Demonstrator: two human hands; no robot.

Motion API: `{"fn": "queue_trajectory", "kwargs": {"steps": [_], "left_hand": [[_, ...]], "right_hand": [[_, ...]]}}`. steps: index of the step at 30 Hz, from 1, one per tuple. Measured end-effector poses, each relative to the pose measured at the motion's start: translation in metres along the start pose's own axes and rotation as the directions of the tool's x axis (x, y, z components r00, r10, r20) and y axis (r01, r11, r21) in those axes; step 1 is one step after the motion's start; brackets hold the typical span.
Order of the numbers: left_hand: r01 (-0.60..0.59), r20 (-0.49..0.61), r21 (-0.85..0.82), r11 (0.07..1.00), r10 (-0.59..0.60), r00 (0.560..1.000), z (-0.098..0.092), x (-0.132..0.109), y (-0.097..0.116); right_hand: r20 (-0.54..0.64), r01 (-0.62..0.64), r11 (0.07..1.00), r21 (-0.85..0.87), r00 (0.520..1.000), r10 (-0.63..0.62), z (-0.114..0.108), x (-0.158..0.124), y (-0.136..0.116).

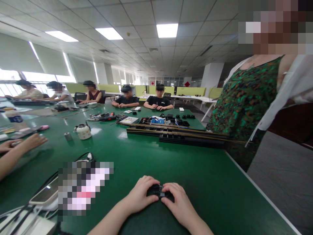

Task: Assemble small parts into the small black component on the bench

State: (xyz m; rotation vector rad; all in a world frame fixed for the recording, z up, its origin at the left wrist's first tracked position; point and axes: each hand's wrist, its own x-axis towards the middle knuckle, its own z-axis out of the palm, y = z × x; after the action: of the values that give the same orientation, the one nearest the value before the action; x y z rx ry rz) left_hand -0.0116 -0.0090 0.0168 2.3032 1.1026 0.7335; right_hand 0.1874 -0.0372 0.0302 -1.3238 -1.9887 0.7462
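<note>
Low over the green table point(122, 156), my left hand point(141, 194) curls its thumb and fingers around one side of a small black part point(160, 192). The other side of the same part is pinched by my right hand point(177, 197). Parts of it look grey and shiny in the gap between the hands. It is too small and too covered for me to name its exact kind. Both hands are closed on it, near the front middle of the table.
A phone point(45, 194), cables and a white box point(26, 225) lie at left. Beyond stand a small pot point(83, 131) and a metal cylinder point(68, 136). Black rails with thin rods point(190, 140) cross the back right. A person point(244, 98) stands at right; another person's hand point(34, 142) is at left.
</note>
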Motion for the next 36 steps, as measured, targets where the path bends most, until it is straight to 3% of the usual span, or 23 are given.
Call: {"fn": "queue_trajectory", "kwargs": {"steps": [5, 12, 19, 25, 36], "left_hand": [[0.001, 0.000, 0.000, 1.000, -0.001, 1.000, 0.000, 0.000, 0.000], [0.030, -0.010, 0.003, 1.000, -0.030, 0.999, 0.002, -0.002, -0.002], [0.038, -0.007, 0.006, 0.999, -0.037, 0.999, 0.001, -0.001, 0.000], [0.040, -0.006, -0.005, 0.999, -0.040, 0.999, 0.002, -0.002, -0.001], [0.052, 0.006, 0.009, 0.999, -0.053, 0.999, 0.000, -0.001, 0.002]], "right_hand": [[-0.035, -0.016, 0.997, 0.082, 0.999, 0.018, 0.001, 0.001, 0.004], [-0.103, -0.138, 0.955, 0.263, 0.980, 0.170, 0.000, 0.005, 0.011], [-0.174, -0.093, 0.911, 0.402, 0.969, 0.176, 0.003, 0.009, 0.021], [-0.194, -0.102, 0.790, 0.605, 0.943, 0.271, 0.003, 0.012, 0.028], [-0.204, -0.113, 0.618, 0.778, 0.885, 0.419, 0.000, 0.013, 0.035]]}}
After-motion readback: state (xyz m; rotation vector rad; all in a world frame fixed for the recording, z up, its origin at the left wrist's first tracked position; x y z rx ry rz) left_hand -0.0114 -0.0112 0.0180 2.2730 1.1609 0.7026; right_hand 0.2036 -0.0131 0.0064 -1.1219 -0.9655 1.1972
